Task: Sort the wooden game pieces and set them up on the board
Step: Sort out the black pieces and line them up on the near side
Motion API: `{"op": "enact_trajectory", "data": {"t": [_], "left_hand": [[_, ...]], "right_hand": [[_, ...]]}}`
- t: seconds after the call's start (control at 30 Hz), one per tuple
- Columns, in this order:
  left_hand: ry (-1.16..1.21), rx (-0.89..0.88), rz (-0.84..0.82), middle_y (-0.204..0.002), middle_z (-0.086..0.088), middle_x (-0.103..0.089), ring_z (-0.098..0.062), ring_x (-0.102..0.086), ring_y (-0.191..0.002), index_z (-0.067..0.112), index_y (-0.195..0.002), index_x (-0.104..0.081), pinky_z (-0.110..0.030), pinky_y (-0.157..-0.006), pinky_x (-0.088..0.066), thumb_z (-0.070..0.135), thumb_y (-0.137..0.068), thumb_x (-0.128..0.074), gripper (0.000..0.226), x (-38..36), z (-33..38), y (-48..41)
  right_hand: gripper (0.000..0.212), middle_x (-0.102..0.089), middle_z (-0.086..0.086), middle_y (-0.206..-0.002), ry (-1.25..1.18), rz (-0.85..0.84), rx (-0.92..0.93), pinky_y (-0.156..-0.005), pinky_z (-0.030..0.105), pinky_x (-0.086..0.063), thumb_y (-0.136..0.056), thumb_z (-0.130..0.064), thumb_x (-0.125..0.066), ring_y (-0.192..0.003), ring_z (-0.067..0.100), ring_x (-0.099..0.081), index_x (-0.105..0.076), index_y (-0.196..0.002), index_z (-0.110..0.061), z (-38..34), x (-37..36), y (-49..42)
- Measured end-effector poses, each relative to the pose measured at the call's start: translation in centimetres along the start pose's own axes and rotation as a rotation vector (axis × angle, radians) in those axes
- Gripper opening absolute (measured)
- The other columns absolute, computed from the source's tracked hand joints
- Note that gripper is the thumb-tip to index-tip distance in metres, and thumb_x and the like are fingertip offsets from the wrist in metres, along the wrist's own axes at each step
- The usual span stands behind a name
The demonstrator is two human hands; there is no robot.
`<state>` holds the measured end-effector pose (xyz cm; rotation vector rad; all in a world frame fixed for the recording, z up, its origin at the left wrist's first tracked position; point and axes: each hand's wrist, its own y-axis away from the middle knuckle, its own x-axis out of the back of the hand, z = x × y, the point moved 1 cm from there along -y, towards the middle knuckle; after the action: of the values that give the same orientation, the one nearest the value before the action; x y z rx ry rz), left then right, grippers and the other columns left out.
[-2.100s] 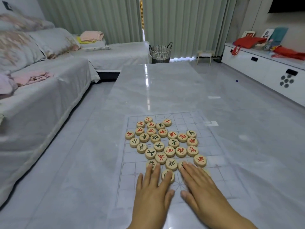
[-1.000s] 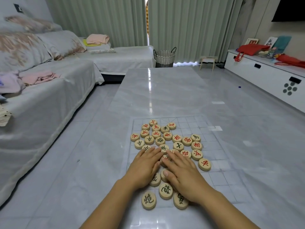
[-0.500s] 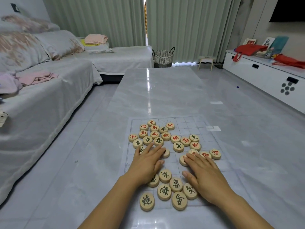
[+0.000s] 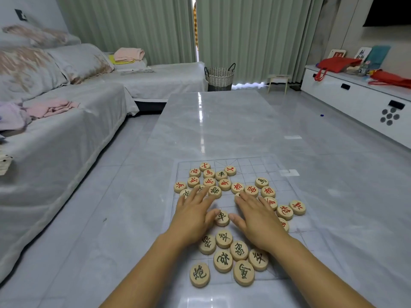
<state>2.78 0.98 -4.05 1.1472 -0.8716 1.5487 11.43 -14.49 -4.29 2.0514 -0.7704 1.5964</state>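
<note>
A clear gridded board (image 4: 275,174) lies on the grey marble table. Round wooden pieces with red or black characters lie on it. Several mostly red ones (image 4: 209,181) sit at the far end, with a few more red ones (image 4: 284,212) at the right. Several black ones (image 4: 239,250) are gathered near me. My left hand (image 4: 193,218) lies flat, fingers spread, fingertips on pieces at the far cluster's edge. My right hand (image 4: 255,216) also lies flat over pieces. One black piece (image 4: 222,217) lies between my thumbs. Neither hand grips anything.
The long marble table (image 4: 211,121) stretches away beyond the board. A grey covered sofa (image 4: 55,134) runs along the left. A wicker basket (image 4: 219,76) and a small stool (image 4: 279,82) stand by the curtains. A white low cabinet (image 4: 355,101) lines the right.
Both hands have swept through the pile, drawing black pieces toward me and pushing red ones to the right. Since half a second ago both hands have slid forward toward the far cluster.
</note>
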Motion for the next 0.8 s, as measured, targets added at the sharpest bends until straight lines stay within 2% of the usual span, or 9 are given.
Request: {"op": "enact_trajectory", "data": {"t": [0.07, 0.2, 0.4, 0.47, 0.53, 0.6, 0.67, 0.73, 0.8], "left_hand": [[-0.049, 0.031, -0.05, -0.157, 0.009, 0.001, -0.017, 0.011, -0.143, 0.034, -0.144, -0.017, -0.048, -0.116, 0.006, 0.049, -0.095, -0.026, 0.052, 0.1, -0.6, -1.4], [-0.049, 0.04, -0.154, -0.156, 0.011, 0.003, -0.018, 0.016, -0.143, 0.035, -0.144, -0.007, -0.049, -0.112, 0.015, 0.055, -0.093, -0.021, 0.057, -0.6, -1.2, -2.2], [-0.068, -0.045, -0.168, -0.155, 0.015, -0.006, -0.014, 0.002, -0.144, 0.038, -0.143, -0.015, -0.047, -0.115, -0.002, 0.059, -0.091, -0.021, 0.057, -0.3, -0.7, 0.5], [-0.086, -0.076, -0.171, -0.155, 0.016, -0.007, -0.013, 0.001, -0.143, 0.039, -0.143, -0.015, -0.047, -0.115, -0.003, 0.071, -0.083, -0.013, 0.068, -0.4, -0.5, 1.7], [-0.054, -0.104, -0.129, -0.155, 0.018, -0.008, -0.011, 0.001, -0.143, 0.041, -0.142, -0.016, -0.046, -0.116, -0.002, 0.084, -0.064, 0.004, 0.092, -0.7, -0.7, 2.4], [0.047, -0.105, -0.051, -0.153, 0.021, -0.01, -0.006, 0.0, -0.142, 0.044, -0.141, -0.018, -0.04, -0.116, 0.001, 0.086, -0.057, 0.011, 0.098, -1.4, -1.3, 2.6], [0.219, -0.085, 0.059, -0.148, 0.027, -0.013, -0.002, -0.004, -0.142, 0.047, -0.137, -0.022, -0.033, -0.116, 0.0, 0.086, -0.065, 0.001, 0.085, -2.0, -1.9, 2.8], [0.419, -0.021, 0.199, -0.143, 0.027, -0.022, 0.0, -0.014, -0.139, 0.047, -0.133, -0.028, -0.029, -0.116, -0.012, 0.077, -0.073, -0.02, 0.067, -2.3, -2.3, 3.0], [0.601, 0.083, 0.297, -0.139, 0.024, -0.032, 0.002, -0.026, -0.133, 0.04, -0.132, -0.036, -0.023, -0.11, -0.023, 0.068, -0.076, -0.031, 0.063, -2.1, -2.6, 3.2]], "right_hand": [[0.133, -0.011, 0.0, -0.157, 0.049, 0.002, -0.008, -0.113, 0.029, 0.01, -0.039, -0.074, 0.038, -0.145, 0.01, -0.005, -0.017, -0.147, -0.019, -0.1, -0.3, -0.4], [0.119, -0.015, -0.003, -0.157, 0.038, 0.007, 0.024, -0.11, 0.025, 0.016, -0.049, -0.07, 0.029, -0.144, 0.008, -0.007, -0.018, -0.147, -0.02, -0.2, -0.7, 0.5], [0.111, -0.019, -0.008, -0.155, -0.035, -0.012, 0.07, -0.109, 0.019, 0.01, -0.054, -0.071, 0.02, -0.142, 0.004, -0.012, -0.024, -0.145, -0.025, -0.6, 0.0, 2.4], [0.108, -0.028, -0.009, -0.152, -0.059, -0.012, 0.093, -0.109, 0.018, 0.004, -0.058, -0.073, 0.018, -0.14, 0.005, -0.02, -0.033, -0.141, -0.027, -1.1, 0.2, 3.1], [0.083, -0.043, -0.008, -0.143, -0.111, 0.016, 0.101, -0.109, 0.018, -0.011, -0.078, -0.071, 0.001, -0.133, 0.009, -0.034, -0.045, -0.132, -0.027, -1.4, 0.6, 3.3], [0.047, -0.054, -0.007, -0.131, -0.166, 0.07, 0.075, -0.101, 0.024, -0.026, -0.095, -0.049, -0.027, -0.121, 0.012, -0.044, -0.053, -0.125, -0.024, -1.2, 1.4, 2.4], [0.034, -0.056, -0.004, -0.126, -0.183, 0.141, 0.055, -0.098, 0.028, -0.03, -0.097, -0.033, -0.038, -0.117, 0.014, -0.046, -0.053, -0.124, -0.021, -0.8, 1.9, 0.7], [0.032, -0.054, -0.001, -0.125, -0.14, 0.188, 0.04, -0.097, 0.031, -0.034, -0.096, -0.027, -0.04, -0.115, 0.018, -0.047, -0.054, -0.123, -0.018, -0.3, 2.1, -1.8], [0.032, -0.052, 0.004, -0.124, -0.107, 0.202, 0.015, -0.095, 0.034, -0.038, -0.095, -0.024, -0.042, -0.114, 0.022, -0.047, -0.053, -0.124, -0.016, 0.0, 2.2, -4.7]]}}
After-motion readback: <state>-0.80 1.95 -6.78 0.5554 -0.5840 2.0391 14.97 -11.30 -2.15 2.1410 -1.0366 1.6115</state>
